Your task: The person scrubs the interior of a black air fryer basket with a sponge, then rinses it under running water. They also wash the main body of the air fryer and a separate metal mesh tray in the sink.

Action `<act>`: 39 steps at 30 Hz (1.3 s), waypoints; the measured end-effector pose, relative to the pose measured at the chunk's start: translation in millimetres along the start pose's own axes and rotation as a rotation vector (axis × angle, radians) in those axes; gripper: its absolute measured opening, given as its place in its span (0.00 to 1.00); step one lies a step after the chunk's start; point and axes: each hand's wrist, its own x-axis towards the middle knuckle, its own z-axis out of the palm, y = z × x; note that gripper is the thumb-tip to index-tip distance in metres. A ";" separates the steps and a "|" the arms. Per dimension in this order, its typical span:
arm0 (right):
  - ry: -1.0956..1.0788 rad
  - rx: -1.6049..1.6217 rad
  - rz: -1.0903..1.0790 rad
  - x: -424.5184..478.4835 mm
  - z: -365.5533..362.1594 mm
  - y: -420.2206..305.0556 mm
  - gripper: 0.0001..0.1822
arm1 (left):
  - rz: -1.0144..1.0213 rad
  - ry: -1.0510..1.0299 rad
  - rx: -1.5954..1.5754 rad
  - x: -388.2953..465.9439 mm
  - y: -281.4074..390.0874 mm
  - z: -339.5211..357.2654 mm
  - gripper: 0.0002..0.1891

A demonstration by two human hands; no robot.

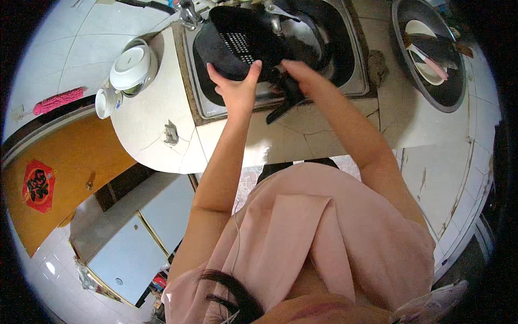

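A black air fryer basket [210, 44] is tilted on its side over the sink [362, 77], its perforated bottom grate showing pale through the holes. My left hand [236, 87] grips the basket's lower wall, thumb and fingers spread around it. Beside the basket's dark handle [289, 91], which points down toward the counter edge, is my right hand [301, 77]. Its fingertips are hidden against the black plastic, so I cannot see what they grasp. Behind the basket, the faucet [277, 24] reaches over the basin.
Left of the sink stand stacked white bowls [131, 69] and a white cup [106, 103]. A crumpled grey scrap [171, 133] lies on the cracked tile counter [226, 139]. At right, a dark basin [449, 99] holds dishes and a pink-handled knife [435, 68]. A dark scouring pad [377, 68] sits between.
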 end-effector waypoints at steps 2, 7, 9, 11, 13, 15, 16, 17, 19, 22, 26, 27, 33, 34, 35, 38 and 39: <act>0.004 -0.103 0.024 37.2 -36.0 -2.5 0.17 | 0.009 -0.097 -0.196 1.7 -4.7 2.4 0.60; 0.075 -0.568 -0.054 11.1 -43.9 -37.6 0.19 | -0.277 -0.289 -0.398 18.9 -12.3 -22.6 0.57; 0.105 -0.716 -0.028 -2.3 -43.6 -55.3 0.21 | -0.322 -0.366 -0.507 30.4 -12.3 -31.5 0.57; 0.098 -0.914 -0.017 1.2 -53.2 -70.0 0.22 | -0.340 -0.381 -0.493 36.3 -8.5 -34.9 0.50; 0.163 -0.987 -0.103 -14.0 -40.4 -81.6 0.30 | -0.456 -0.505 -0.590 56.7 -30.4 -33.6 0.43; 0.395 -1.059 -0.400 -7.0 -43.6 -79.9 0.28 | -0.548 -0.674 -0.618 63.1 -37.2 -30.7 0.40; 0.345 -1.209 -0.388 -8.4 -46.1 -94.4 0.34 | -0.610 -0.632 -0.697 61.4 -34.0 -27.8 0.30; 0.401 -1.237 -0.483 0.1 -57.4 -96.3 0.35 | -0.623 -0.643 -0.716 62.2 -36.6 -21.1 0.27; 0.513 -1.297 -0.676 8.1 -67.3 -96.4 0.38 | -0.652 -0.667 -0.764 69.8 -43.7 1.5 0.21; 0.525 -1.336 -0.609 -7.5 -71.2 -102.1 0.40 | -0.683 -0.634 -0.890 81.0 -72.6 52.7 0.17; 0.513 -1.370 -0.558 -2.4 -88.1 -90.0 0.38 | -0.727 -0.598 -0.800 75.7 -81.0 64.8 0.23; 0.466 -1.345 -0.503 -4.4 -76.1 -87.2 0.38 | -0.713 -0.567 -0.794 78.0 -87.5 60.9 0.20; 0.586 -1.429 -0.448 -2.5 -34.7 -86.3 0.38 | -0.648 -0.551 -0.603 109.0 -85.3 50.3 0.15; 0.607 -1.436 -0.499 -1.8 -38.3 -91.4 0.38 | -0.672 -0.511 -0.582 111.6 -78.6 58.0 0.17; 0.628 -1.443 -0.550 -1.3 -43.4 -97.6 0.39 | -0.628 -0.512 -0.604 115.0 -72.8 67.0 0.18; 0.563 -1.382 -0.458 -8.8 -93.1 -131.9 0.35 | -0.582 -0.529 -0.743 105.4 -52.0 91.9 0.25; 0.555 -1.341 -0.388 -8.0 -109.3 -136.8 0.36 | -0.590 -0.618 -0.888 100.7 -52.3 96.9 0.25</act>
